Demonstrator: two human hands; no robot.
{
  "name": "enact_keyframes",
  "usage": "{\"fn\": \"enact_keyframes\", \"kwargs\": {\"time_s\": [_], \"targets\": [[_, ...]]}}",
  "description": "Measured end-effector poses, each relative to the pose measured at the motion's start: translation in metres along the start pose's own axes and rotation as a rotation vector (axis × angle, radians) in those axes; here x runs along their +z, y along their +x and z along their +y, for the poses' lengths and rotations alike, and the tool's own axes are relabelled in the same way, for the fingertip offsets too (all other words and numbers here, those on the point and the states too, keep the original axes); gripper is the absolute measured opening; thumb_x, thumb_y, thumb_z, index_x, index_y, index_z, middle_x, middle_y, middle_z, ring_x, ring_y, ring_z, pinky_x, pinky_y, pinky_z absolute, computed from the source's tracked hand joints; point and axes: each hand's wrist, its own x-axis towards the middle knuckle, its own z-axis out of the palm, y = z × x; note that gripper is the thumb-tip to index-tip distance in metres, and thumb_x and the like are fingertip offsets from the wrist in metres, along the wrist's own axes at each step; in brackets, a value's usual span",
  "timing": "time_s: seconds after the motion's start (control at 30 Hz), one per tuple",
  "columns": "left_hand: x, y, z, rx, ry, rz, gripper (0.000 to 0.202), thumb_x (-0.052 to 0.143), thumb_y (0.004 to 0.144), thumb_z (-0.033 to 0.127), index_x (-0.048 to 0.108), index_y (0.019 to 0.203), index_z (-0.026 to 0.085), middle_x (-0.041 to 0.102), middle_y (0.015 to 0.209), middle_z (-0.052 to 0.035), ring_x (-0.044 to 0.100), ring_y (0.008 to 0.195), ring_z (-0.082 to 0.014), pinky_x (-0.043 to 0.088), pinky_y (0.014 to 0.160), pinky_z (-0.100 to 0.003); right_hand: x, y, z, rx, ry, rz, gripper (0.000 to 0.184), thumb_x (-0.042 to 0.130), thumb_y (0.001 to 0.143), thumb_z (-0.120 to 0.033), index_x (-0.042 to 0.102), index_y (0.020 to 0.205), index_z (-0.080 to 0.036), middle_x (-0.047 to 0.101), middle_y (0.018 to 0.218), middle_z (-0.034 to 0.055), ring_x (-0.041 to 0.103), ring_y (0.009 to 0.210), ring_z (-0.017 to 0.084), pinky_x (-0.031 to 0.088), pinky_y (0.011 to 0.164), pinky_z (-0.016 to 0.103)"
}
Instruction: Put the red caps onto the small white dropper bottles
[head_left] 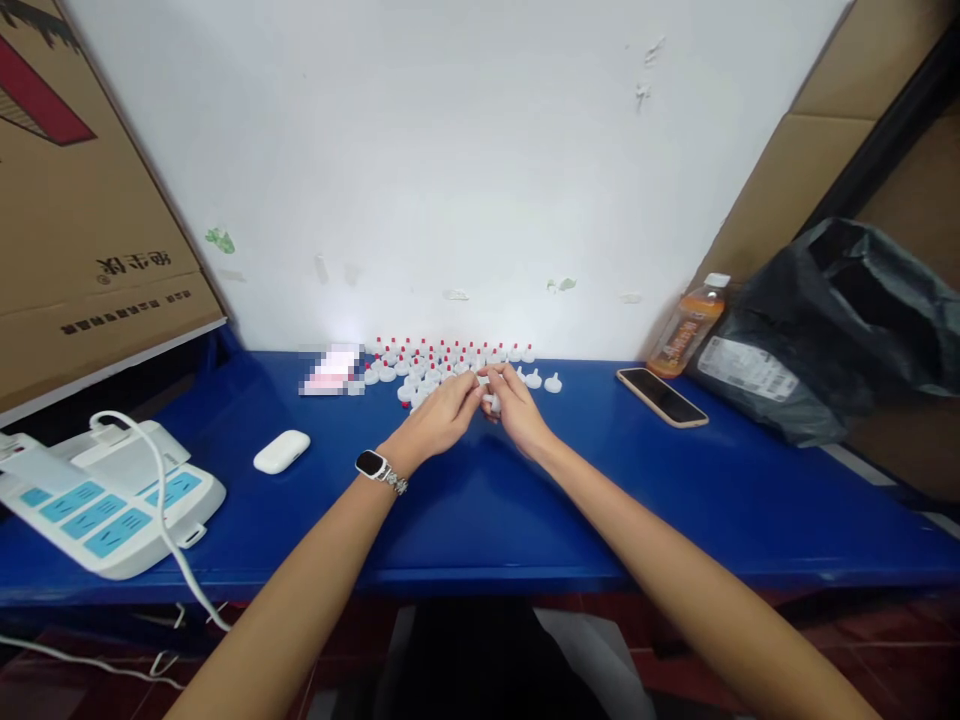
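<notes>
My left hand [448, 405] and my right hand [517, 408] meet over the middle of the blue table, fingertips nearly touching. Closed fingers of the right hand grip a white nozzle cap [492, 402], its narrow spout showing. The left hand's fingers are pinched together beside it; what lies between them is hidden. Just beyond the hands stand several white caps with red tips [416, 364], grouped in front of the wall. To the right of them, a white cap without a red tip [553, 383] rests with its spout up.
On the left are a white power strip [112, 550] with a cable and a white earbud case [282, 452]. A phone [661, 397], an orange drink bottle [688, 325] and a dark plastic bag [795, 370] lie or stand on the right. Behind the table rises a white wall [465, 180].
</notes>
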Motion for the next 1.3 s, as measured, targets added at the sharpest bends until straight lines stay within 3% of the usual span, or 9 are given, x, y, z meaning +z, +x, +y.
{"fn": "enact_keyframes", "kwargs": {"time_s": [0.1,0.3,0.53,0.67,0.73,0.8,0.97,1.13,1.3], "targets": [[0.002,0.001,0.001,0.018,-0.019,-0.016,0.032,0.029,0.106,0.037,0.051,0.09,0.02,0.063,0.09,-0.0057,0.058,0.083,-0.0192,0.046,0.078,-0.033,0.0,-0.004,0.0,-0.03,-0.072,-0.026,0.034,0.049,0.093,-0.061,0.045,0.099,-0.028,0.041,0.061,-0.0078,0.042,0.05,0.012,0.033,0.05,0.024],[0.002,0.004,-0.002,-0.099,-0.189,0.072,0.038,0.029,0.105,0.04,0.054,0.087,0.018,0.063,0.081,-0.0035,0.058,0.076,-0.0172,0.046,0.074,-0.031,-0.001,-0.013,-0.008,-0.367,-0.522,-0.063,0.022,0.037,0.104,-0.043,0.042,0.117,-0.027,0.055,0.084,-0.0003,0.057,0.072,0.016,0.048,0.072,0.031],[0.0,0.007,-0.007,-0.2,-0.302,0.097,0.04,0.034,0.101,0.042,0.054,0.078,0.017,0.058,0.071,-0.0007,0.051,0.066,-0.0146,0.042,0.065,-0.028,-0.001,-0.014,-0.016,-0.553,-0.772,-0.117,0.022,0.037,0.103,-0.03,0.042,0.123,-0.022,0.057,0.104,0.0086,0.059,0.095,0.021,0.048,0.086,0.036],[-0.017,0.007,-0.023,-0.322,-0.301,0.279,0.037,0.033,0.1,0.035,0.042,0.068,0.02,0.047,0.062,0.0014,0.044,0.059,-0.013,0.036,0.058,-0.027,-0.011,-0.012,-0.016,-0.599,-0.854,-0.084,0.022,0.038,0.102,-0.027,0.047,0.121,-0.021,0.057,0.107,0.0102,0.055,0.104,0.023,0.046,0.094,0.038],[-0.028,0.004,-0.033,-0.348,-0.264,0.365,0.039,0.03,0.102,0.037,0.039,0.067,0.021,0.045,0.062,0.0015,0.042,0.058,-0.0134,0.035,0.057,-0.028,-0.017,-0.01,-0.015,-0.551,-0.843,-0.046,0.021,0.04,0.102,-0.028,0.05,0.119,-0.021,0.059,0.107,0.0093,0.057,0.103,0.022,0.046,0.093,0.037],[-0.036,0.0,-0.039,-0.263,-0.153,0.322,0.035,0.036,0.102,0.04,0.044,0.073,0.021,0.05,0.069,0.0006,0.047,0.065,-0.0144,0.039,0.064,-0.029,-0.02,-0.007,-0.012,-0.462,-0.811,-0.037,0.018,0.043,0.101,-0.03,0.055,0.113,-0.022,0.062,0.104,0.0073,0.059,0.096,0.02,0.047,0.087,0.034],[-0.034,-0.007,-0.037,-0.023,0.047,0.056,0.023,0.055,0.095,0.04,0.062,0.087,0.02,0.063,0.092,-0.0046,0.055,0.092,-0.0202,0.043,0.088,-0.035,-0.022,-0.002,-0.003,-0.354,-0.8,-0.112,0.013,0.059,0.094,-0.031,0.067,0.094,-0.021,0.064,0.095,0.004,0.059,0.083,0.017,0.047,0.077,0.03],[-0.029,-0.01,-0.045,-0.058,0.042,-0.133,0.018,0.068,0.086,0.039,0.075,0.089,0.023,0.063,0.092,-0.0062,0.057,0.095,-0.0233,0.046,0.089,-0.038,-0.026,-0.001,0.002,-0.331,-0.828,-0.067,0.013,0.068,0.088,-0.033,0.076,0.091,-0.022,0.062,0.097,0.0047,0.06,0.089,0.018,0.047,0.084,0.033],[-0.031,-0.011,-0.055,-0.082,0.08,-0.167,0.017,0.071,0.082,0.036,0.078,0.092,0.024,0.064,0.09,-0.0058,0.058,0.092,-0.0233,0.046,0.087,-0.037,-0.026,-0.002,0.004,-0.218,-0.873,-0.117,0.015,0.065,0.088,-0.029,0.078,0.091,-0.022,0.059,0.079,0.001,0.055,0.073,0.015,0.045,0.074,0.03]]}}
